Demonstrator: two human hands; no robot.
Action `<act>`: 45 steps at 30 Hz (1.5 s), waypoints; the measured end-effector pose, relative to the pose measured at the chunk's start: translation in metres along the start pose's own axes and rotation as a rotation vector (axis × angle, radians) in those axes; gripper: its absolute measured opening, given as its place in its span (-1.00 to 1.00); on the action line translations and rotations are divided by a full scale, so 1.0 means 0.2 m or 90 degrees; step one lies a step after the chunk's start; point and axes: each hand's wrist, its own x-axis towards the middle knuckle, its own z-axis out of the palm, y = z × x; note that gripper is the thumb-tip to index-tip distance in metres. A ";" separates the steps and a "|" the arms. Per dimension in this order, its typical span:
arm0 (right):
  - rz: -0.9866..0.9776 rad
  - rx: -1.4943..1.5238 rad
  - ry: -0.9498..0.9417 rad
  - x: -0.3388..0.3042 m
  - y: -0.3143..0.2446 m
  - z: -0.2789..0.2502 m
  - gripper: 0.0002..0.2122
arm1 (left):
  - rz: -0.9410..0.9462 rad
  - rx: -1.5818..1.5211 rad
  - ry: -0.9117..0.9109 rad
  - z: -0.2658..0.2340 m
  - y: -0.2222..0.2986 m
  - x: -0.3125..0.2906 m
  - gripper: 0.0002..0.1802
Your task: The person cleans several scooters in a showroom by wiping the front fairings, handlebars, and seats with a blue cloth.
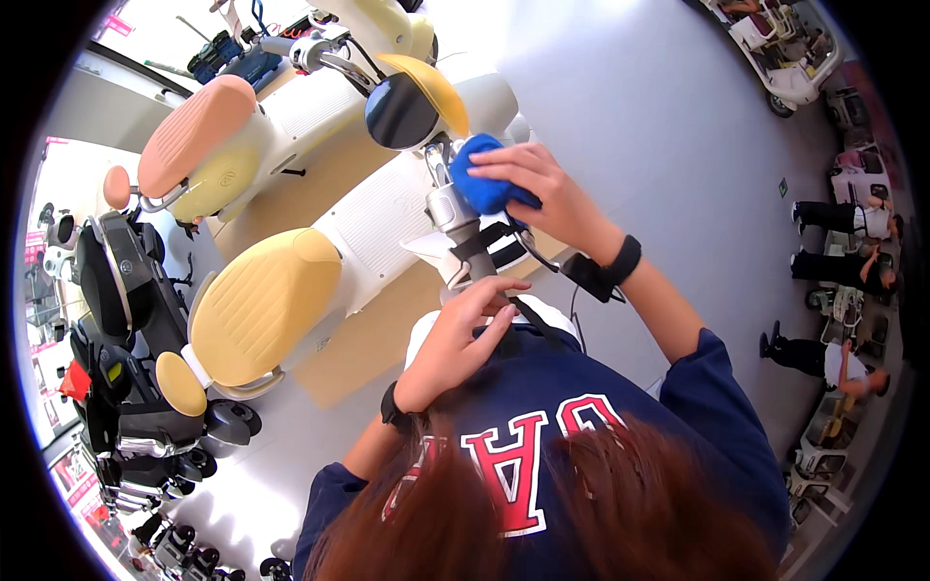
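My right hand point(545, 197) is closed on a blue cloth point(481, 174), pressing it against the handlebar beside the silver control housing point(451, 207). Its wrist wears a black band. The handlebar belongs to a white scooter with a pale yellow seat point(266, 308), a yellow front cowl point(433, 89) and a round dark display point(400, 110). Closer to my body, my left hand point(455, 339) is at the end of the grey handlebar grip point(479, 263), thumb and fingers apart with nothing visible between them. A brake lever and cables run partly hidden under my right hand.
Left of this scooter stands another with a salmon seat point(199, 136). Black scooters point(136, 281) line the left side. A white vehicle point(780, 48) is at the far right, and several people stand along the right, one in a white top point(845, 366).
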 end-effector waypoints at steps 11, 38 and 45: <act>0.076 -0.062 0.023 0.02 -0.02 -0.11 -0.47 | 0.012 -0.099 -0.064 0.08 -0.06 0.05 -0.59; 0.413 0.649 -0.016 -0.39 0.83 -0.63 -0.53 | -0.139 0.251 0.428 0.94 -0.11 1.13 -0.37; 0.479 0.694 0.062 -0.24 1.17 -0.51 -0.61 | -0.171 0.146 0.522 0.93 -0.39 1.49 -0.68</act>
